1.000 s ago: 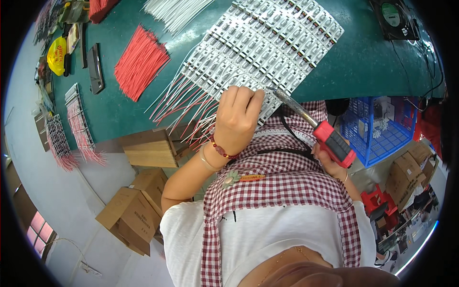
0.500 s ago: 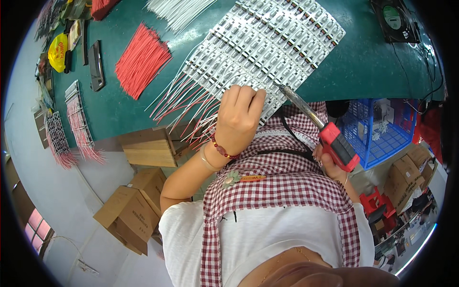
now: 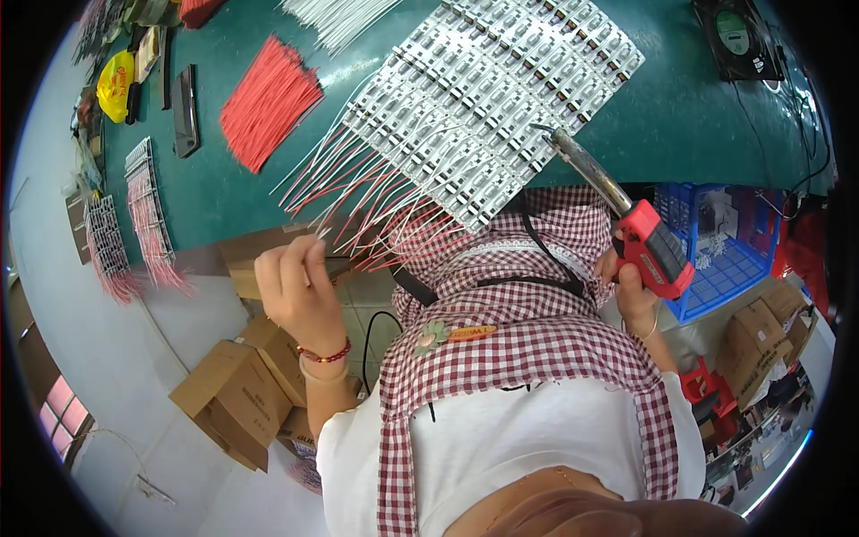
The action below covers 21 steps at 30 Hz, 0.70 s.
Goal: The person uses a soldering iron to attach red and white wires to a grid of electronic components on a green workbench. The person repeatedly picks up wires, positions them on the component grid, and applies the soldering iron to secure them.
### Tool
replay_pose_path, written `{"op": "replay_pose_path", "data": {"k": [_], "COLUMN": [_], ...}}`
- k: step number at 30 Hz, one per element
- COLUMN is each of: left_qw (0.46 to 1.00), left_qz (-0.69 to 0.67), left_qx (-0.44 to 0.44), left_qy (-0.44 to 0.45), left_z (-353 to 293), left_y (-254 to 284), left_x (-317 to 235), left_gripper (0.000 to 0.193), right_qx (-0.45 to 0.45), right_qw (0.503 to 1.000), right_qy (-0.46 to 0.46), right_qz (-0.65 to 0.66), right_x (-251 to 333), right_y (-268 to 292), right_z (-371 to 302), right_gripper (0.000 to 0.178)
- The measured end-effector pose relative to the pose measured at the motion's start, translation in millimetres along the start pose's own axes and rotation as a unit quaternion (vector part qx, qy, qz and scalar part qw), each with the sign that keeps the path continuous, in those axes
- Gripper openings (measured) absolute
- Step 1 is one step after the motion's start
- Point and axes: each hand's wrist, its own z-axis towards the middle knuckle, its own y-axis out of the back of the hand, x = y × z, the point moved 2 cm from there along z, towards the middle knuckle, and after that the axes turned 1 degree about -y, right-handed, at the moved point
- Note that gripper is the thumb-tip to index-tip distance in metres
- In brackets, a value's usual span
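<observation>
My left hand (image 3: pixel 300 285) is off the board, at the front left of the table. Its thumb and fingers pinch the end of a thin white wire (image 3: pixel 324 224), among the loose ends of the wire bunch. A large panel of small white circuit boards (image 3: pixel 501 98) lies slantwise on the table, with red and white wires (image 3: pixel 362 192) trailing from its lower left side. My right hand (image 3: pixel 633 285) grips a red and black soldering iron (image 3: pixel 660 249) by the handle. Its metal tip points up and left, over the panel's right part.
Bundles of red wires (image 3: pixel 268 103) and white wires (image 3: pixel 338 18) lie on the green table (image 3: pixel 698 148). Wired board strips (image 3: pixel 148 206), a phone (image 3: pixel 185 112) and a black fan (image 3: pixel 738 40) are there too. A blue crate (image 3: pixel 716 255) and cardboard boxes (image 3: pixel 242 394) stand below.
My left hand has left the panel and moved left and nearer to the wire ends. The soldering iron has shifted right, its tip moving up and away from the panel's near edge.
</observation>
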Motion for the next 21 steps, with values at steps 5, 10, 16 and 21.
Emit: {"op": "replay_pose_path", "data": {"k": [5, 10, 16, 21], "left_qw": [0.968, 0.946, 0.946, 0.952], "left_qz": [-0.189, -0.241, -0.24, -0.23], "left_qx": [0.014, 0.05, 0.044, 0.047], "left_qy": [-0.162, -0.21, -0.212, -0.197], "left_z": [10.3, 14.0, 10.5, 12.9], "left_y": [-49.1, -95.5, -105.8, -104.6], "left_x": [-68.8, -93.4, -97.1, -99.9], "left_gripper": [0.018, 0.027, 0.027, 0.024], "right_qx": [0.079, 0.074, 0.048, 0.054], "right_qw": [0.995, 0.985, 0.996, 0.994], "right_qy": [-0.032, -0.091, -0.057, -0.047], "right_qz": [-0.057, -0.124, -0.055, -0.085], "right_x": [-8.6, -6.4, -14.6, -13.7], "right_y": [7.6, 7.3, 12.6, 13.4], "right_z": [-5.6, -14.6, -16.7, -12.8], "right_gripper": [0.021, 0.054, 0.02, 0.023]}}
